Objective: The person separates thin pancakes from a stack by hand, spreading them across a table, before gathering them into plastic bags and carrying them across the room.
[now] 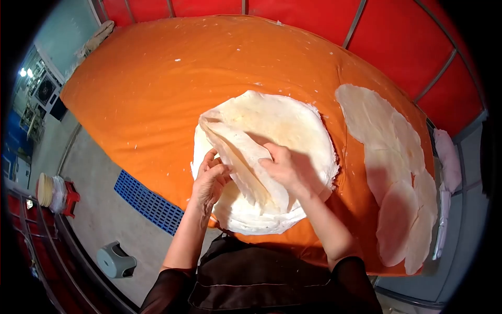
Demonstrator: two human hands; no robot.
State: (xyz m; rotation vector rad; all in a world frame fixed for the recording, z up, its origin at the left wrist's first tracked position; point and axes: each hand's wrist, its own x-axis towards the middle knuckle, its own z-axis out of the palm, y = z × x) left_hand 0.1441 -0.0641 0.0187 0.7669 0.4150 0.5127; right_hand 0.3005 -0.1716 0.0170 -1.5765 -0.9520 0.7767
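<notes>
A large round stack of thin pale flatbread sheets (282, 112) lies on the orange cloth in front of me. Over it, both hands hold one thin flatbread sheet (244, 152), which is partly folded lengthwise with its edges raised. My left hand (211, 178) pinches the left edge of this sheet between thumb and fingers. On the other side, my right hand (280, 166) grips the right edge, its fingertips partly hidden behind the fold. The lower end of the sheet rests on the stack.
Several loose flatbread sheets (395, 152) overlap at the right side of the orange cloth (157, 78). A blue slatted mat (149, 201) and a grey stool (116, 260) are on the floor at left. Red panels (303, 18) stand behind.
</notes>
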